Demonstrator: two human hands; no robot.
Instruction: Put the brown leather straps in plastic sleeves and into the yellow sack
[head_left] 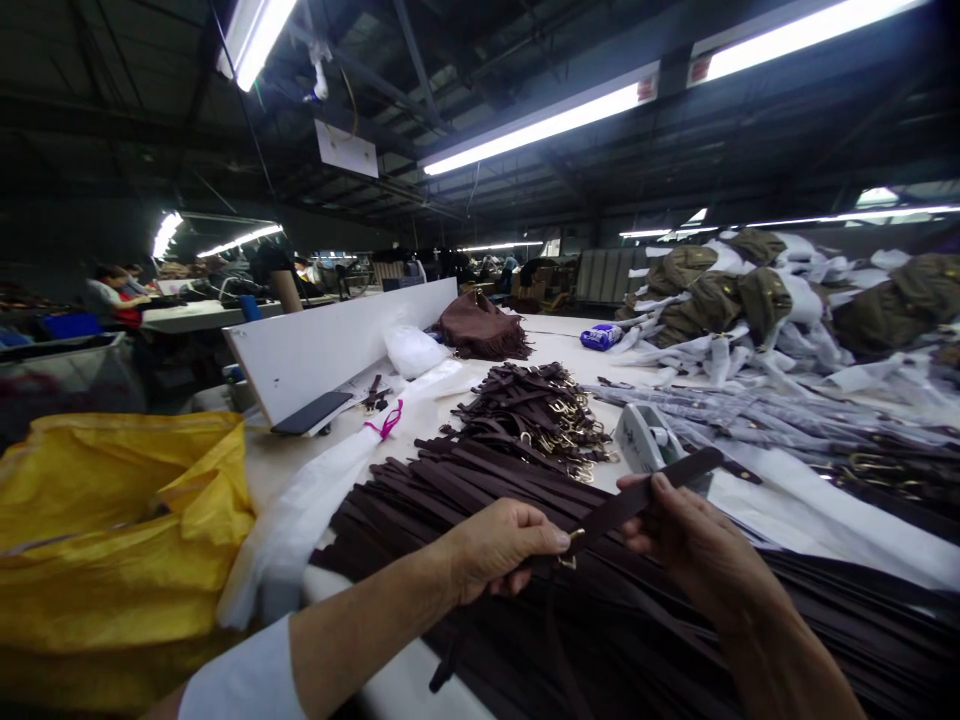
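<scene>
My left hand [499, 548] pinches a dark brown strap close to its gold-coloured metal buckle. Farther along the same strap [615, 508], my right hand [686, 535] grips it between thumb and fingers, and the strap's rounded end sticks out past the fingertips. Beneath both hands lie many long dark straps [450, 500] spread side by side. Just beyond them is a heap of short dark straps [517, 405] with gold-coloured hooks. A grey-white device [639, 440], perhaps a tape dispenser, stands behind my right hand and is partly hidden.
A yellow sack [120, 540] is at the left. Behind are a white board [337, 340], a brown fringed bag [484, 325] and a blue packet [600, 337]. Olive bags with white wrapping [712, 290] and wrapped straps fill the right. People sit far back left.
</scene>
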